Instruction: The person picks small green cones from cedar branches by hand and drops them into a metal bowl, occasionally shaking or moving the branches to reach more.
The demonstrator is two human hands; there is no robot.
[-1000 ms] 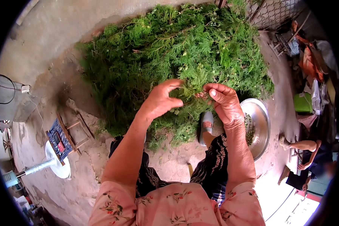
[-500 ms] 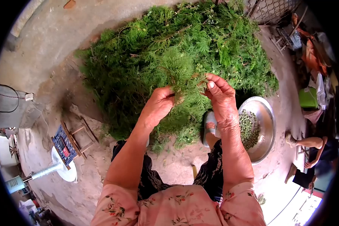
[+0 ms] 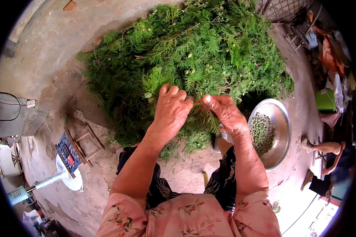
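Both hands are over the near side of a large heap of green conifer branches (image 3: 197, 51). My left hand (image 3: 170, 108), back upward, has its fingers curled round the stem end of a green sprig. Thumb and fingers of my right hand (image 3: 224, 112) pinch the same sprig (image 3: 203, 114) from the other side, close to the left fingertips. Part of the sprig hangs below the hands. To the right of the right forearm a wide metal basin (image 3: 282, 134) holds small green cones (image 3: 261, 132).
A small wooden stool (image 3: 71, 154) and a white round base with a pole (image 3: 69, 177) stand at the left. Another person's leg (image 3: 326, 148) and hand show at the right. Bags and a green container (image 3: 325, 100) lie at the upper right.
My left hand has turned back upward and moved right, closer to my right hand. The sprig, upright between the hands before, now hangs down. My right hand has dropped slightly.
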